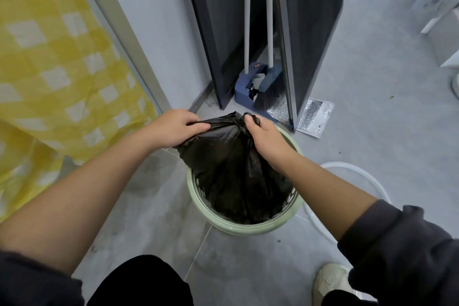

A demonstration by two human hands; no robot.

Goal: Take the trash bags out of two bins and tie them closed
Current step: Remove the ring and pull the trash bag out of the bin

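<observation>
Across the floor: grey tiles, with a yellow checked cloth hanging at the left.
Trash bag: black and full, standing inside the pale green bin, its neck gathered above the rim.
Clear round rim: just right of the green bin.
Left hand: grip closed, pinching one flap of the bag's neck.
Right hand: grip curled round the opposite flap, close beside.
Broom, dustpan: upright between dark panels behind.

Item count
One black plastic trash bag; one pale green round bin; one translucent white round bin; one blue plastic dustpan.
</observation>
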